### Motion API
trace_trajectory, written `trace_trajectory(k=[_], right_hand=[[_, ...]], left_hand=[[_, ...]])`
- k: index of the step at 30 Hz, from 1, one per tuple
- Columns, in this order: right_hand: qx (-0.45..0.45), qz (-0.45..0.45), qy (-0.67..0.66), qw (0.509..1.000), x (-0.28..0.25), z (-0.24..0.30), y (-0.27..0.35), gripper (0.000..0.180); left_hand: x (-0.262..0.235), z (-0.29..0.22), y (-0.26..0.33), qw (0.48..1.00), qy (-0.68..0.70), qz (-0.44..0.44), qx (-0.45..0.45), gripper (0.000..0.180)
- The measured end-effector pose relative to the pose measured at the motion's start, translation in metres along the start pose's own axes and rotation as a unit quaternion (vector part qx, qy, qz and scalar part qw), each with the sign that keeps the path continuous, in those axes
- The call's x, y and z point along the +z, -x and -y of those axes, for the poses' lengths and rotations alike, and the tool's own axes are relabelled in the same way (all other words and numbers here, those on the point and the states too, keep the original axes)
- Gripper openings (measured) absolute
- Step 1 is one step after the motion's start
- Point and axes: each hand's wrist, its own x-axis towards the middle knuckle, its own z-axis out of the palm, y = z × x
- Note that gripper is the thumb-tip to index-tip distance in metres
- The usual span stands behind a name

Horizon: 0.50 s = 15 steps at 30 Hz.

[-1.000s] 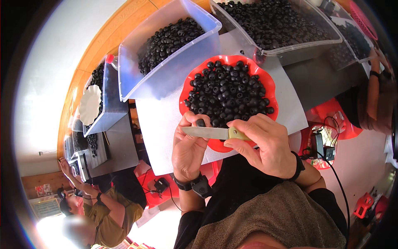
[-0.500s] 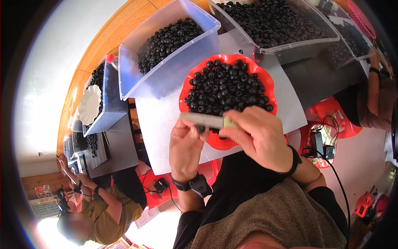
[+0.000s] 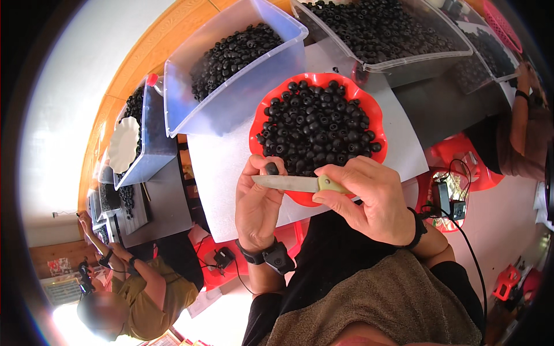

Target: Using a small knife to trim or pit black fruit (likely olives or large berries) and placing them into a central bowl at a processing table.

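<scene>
In front of me a red scalloped bowl (image 3: 376, 118) holds a heap of small black ball-like pieces (image 3: 314, 124), many with a round hole or flat end. Over the bowl's near rim, my left hand (image 3: 258, 202) pinches one black piece (image 3: 271, 168) between thumb and fingers. My right hand (image 3: 369, 199) is closed round the pale green handle of a small knife (image 3: 288, 183). Its blade points left and lies across the left fingers, just below the pinched piece. Whether the blade touches that piece I cannot tell.
White sheeting (image 3: 216, 173) lies under the bowl. Behind stand a bluish clear bin (image 3: 231, 104) and a larger clear bin (image 3: 415, 62), both with black pieces. At left, another bin (image 3: 156, 127) carries a cream scalloped plate (image 3: 124, 144). Co-workers sit at left (image 3: 156, 294) and far right (image 3: 519, 132).
The knife and right hand have come down toward me. The blade was above the left fingertips, covering part of the black piece, which now shows above the blade.
</scene>
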Motion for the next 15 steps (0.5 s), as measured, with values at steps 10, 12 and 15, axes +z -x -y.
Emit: trace_trajectory(k=[10,12,15], right_hand=[[-0.009,-0.007,0.026,1.000,0.005,-0.001,0.001,0.028],[-0.002,-0.012,0.056,0.998,0.007,-0.010,-0.002,0.026],[0.042,-0.015,0.013,0.999,0.009,-0.014,-0.003,0.022]], left_hand=[[0.011,-0.001,0.007,0.995,-0.084,-0.034,0.041,0.010],[0.012,0.001,0.008,0.994,-0.089,-0.045,0.038,0.009],[0.014,0.000,0.010,0.994,-0.098,0.018,0.041,0.007]])
